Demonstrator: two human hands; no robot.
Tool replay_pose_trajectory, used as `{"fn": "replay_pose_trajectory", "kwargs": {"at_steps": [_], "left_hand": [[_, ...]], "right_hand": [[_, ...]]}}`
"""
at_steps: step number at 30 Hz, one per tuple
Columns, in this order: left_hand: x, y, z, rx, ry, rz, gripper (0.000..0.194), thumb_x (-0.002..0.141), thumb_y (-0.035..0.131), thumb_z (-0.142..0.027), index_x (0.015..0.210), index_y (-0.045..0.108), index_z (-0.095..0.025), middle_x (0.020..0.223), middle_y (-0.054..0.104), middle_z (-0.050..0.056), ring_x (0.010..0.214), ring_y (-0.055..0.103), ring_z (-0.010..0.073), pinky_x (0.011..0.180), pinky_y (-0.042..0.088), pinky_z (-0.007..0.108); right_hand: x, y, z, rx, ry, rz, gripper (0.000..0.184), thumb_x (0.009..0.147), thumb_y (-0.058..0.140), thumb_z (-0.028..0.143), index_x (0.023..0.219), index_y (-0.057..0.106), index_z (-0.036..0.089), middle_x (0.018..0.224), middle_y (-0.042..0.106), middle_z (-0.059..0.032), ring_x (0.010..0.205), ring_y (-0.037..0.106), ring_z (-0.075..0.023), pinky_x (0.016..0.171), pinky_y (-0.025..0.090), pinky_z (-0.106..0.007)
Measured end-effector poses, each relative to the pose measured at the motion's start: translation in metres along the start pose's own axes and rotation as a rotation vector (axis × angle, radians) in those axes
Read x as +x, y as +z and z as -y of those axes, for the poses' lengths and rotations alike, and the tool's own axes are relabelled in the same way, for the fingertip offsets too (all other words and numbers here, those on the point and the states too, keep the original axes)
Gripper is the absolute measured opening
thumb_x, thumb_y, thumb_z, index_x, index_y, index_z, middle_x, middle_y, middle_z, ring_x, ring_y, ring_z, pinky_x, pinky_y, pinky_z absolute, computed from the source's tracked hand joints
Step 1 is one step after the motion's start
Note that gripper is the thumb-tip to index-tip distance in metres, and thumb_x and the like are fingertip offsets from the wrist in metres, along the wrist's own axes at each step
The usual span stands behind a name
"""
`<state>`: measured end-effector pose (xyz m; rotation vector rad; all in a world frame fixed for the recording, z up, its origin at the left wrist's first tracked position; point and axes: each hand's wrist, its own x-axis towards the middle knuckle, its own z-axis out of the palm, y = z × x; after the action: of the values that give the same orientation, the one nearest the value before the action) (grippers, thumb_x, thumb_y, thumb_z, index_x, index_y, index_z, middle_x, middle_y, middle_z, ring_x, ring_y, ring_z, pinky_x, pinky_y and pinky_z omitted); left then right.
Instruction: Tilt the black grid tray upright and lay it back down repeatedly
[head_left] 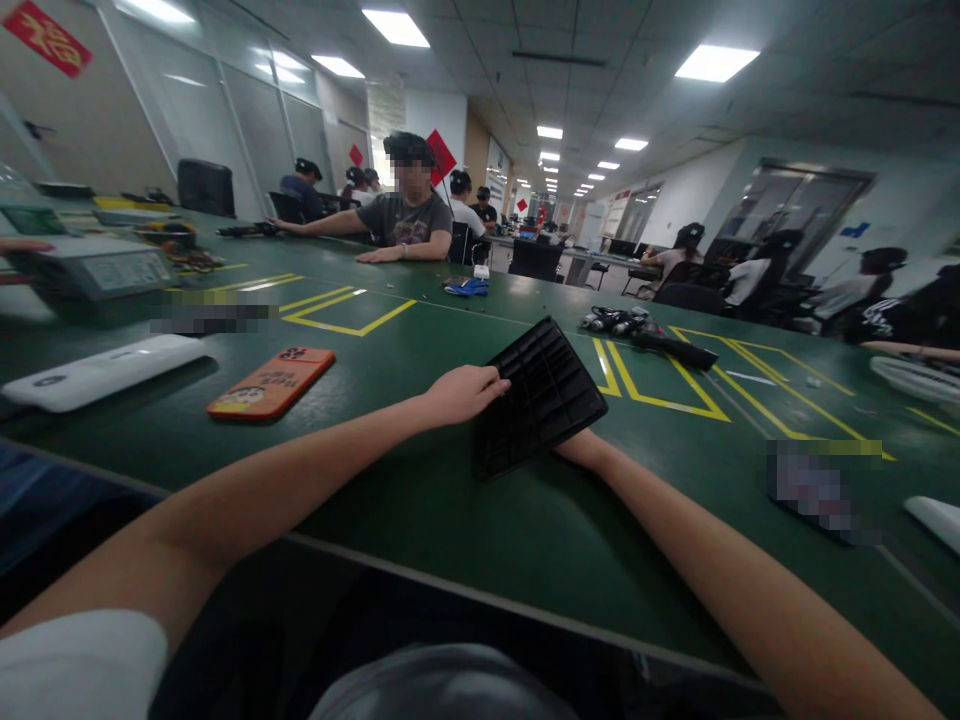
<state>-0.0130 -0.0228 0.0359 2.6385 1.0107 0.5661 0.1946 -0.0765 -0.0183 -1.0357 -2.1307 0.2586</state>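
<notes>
A black rectangular plastic panel (544, 395) with a ribbed grid on the side facing me is held up at a slant over the green table. My left hand (466, 393) grips its left edge, the thumb lying on the ribbed face and the other fingers partly out of sight. Behind the lower right edge is my right hand (583, 448), close against the panel. Its fingers are hidden by the panel, so their grip does not show.
On the green table (465, 540) an orange phone case (274, 385) and a white elongated device (109, 372) lie to the left. A metal box (105, 268) stands far left. Black gear (619, 322) and a blurred dark object (810, 490) are right. Across sits a person (412, 215).
</notes>
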Motion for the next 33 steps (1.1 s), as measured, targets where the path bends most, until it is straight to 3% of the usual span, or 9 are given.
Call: {"fn": "replay_pose_trajectory", "kwargs": {"at_steps": [4,10,16,18,21,24,26,28,33], "left_hand": [[0.0,0.002,0.001,-0.053,0.052,0.026,0.017,0.086,0.047,-0.032,0.081,0.056,-0.018,0.073,0.058,0.003,0.067,0.053,0.0162,0.06,0.034,0.025],[0.002,0.005,0.001,-0.048,-0.025,0.018,0.034,0.089,0.041,-0.038,0.065,0.052,-0.018,0.06,0.051,0.002,0.058,0.049,0.015,0.057,0.034,0.026],[0.003,0.007,0.0,-0.135,-0.011,-0.038,0.024,0.082,0.05,-0.031,0.061,0.049,-0.018,0.059,0.049,0.0,0.057,0.047,0.0136,0.057,0.036,0.025],[0.005,0.007,0.0,-0.337,-0.153,-0.024,0.02,0.08,0.05,-0.026,0.061,0.048,-0.018,0.057,0.047,-0.001,0.053,0.045,0.0124,0.052,0.035,0.024],[0.008,0.005,0.002,-0.843,-0.455,0.054,0.013,0.076,0.046,-0.022,0.065,0.047,-0.017,0.056,0.048,0.0,0.048,0.046,0.012,0.045,0.033,0.023],[0.009,0.002,0.005,-1.21,-0.556,0.086,0.008,0.072,0.051,-0.022,0.068,0.046,-0.016,0.061,0.05,0.001,0.051,0.047,0.0109,0.046,0.034,0.022],[0.009,0.003,0.008,-1.18,-0.52,0.079,0.013,0.069,0.056,-0.024,0.069,0.047,-0.016,0.061,0.045,-0.002,0.049,0.042,0.0082,0.044,0.029,0.02],[0.007,0.006,0.01,-0.982,-0.423,0.088,0.022,0.066,0.064,-0.03,0.076,0.051,-0.015,0.062,0.042,-0.004,0.05,0.038,0.0074,0.045,0.025,0.019],[0.003,0.014,0.014,-0.467,-0.076,0.074,0.053,0.063,0.07,-0.043,0.105,0.054,-0.014,0.069,0.045,-0.004,0.064,0.046,0.0117,0.059,0.036,0.025]], "right_hand": [[0.0,-0.001,0.001,0.029,-0.002,0.009,0.055,0.088,0.042,0.053,0.139,0.038,0.032,0.149,0.034,-0.0004,0.137,0.029,-0.0246,0.114,0.02,-0.049],[0.0,0.0,-0.003,0.014,-0.005,0.014,0.052,0.089,0.04,0.054,0.137,0.042,0.034,0.144,0.042,-0.0005,0.136,0.031,-0.0237,0.114,0.021,-0.048],[-0.002,0.001,-0.005,0.008,-0.002,0.005,0.053,0.088,0.04,0.055,0.137,0.041,0.034,0.145,0.041,0.0005,0.137,0.03,-0.0234,0.115,0.019,-0.046],[-0.001,0.0,-0.004,0.018,-0.006,0.013,0.054,0.089,0.039,0.055,0.138,0.04,0.034,0.146,0.039,-0.0002,0.136,0.031,-0.0237,0.115,0.02,-0.047],[0.0,-0.001,-0.001,0.016,-0.009,0.032,0.055,0.088,0.039,0.056,0.138,0.04,0.032,0.146,0.039,-0.0007,0.136,0.031,-0.0239,0.115,0.018,-0.048],[0.003,-0.002,0.002,-0.007,-0.008,0.039,0.056,0.088,0.037,0.057,0.138,0.041,0.033,0.146,0.039,0.0007,0.137,0.029,-0.024,0.116,0.014,-0.045],[0.004,-0.002,0.004,-0.015,-0.011,0.033,0.056,0.088,0.036,0.058,0.138,0.04,0.033,0.146,0.038,0.0009,0.137,0.029,-0.024,0.116,0.014,-0.045],[0.004,-0.001,0.004,-0.012,-0.011,0.018,0.057,0.088,0.036,0.059,0.139,0.038,0.033,0.148,0.036,0.0008,0.138,0.028,-0.0238,0.116,0.015,-0.046],[0.002,0.001,-0.001,0.0,-0.013,-0.003,0.058,0.087,0.042,0.057,0.139,0.038,0.034,0.148,0.035,0.0011,0.138,0.026,-0.0238,0.116,0.014,-0.049]]}}
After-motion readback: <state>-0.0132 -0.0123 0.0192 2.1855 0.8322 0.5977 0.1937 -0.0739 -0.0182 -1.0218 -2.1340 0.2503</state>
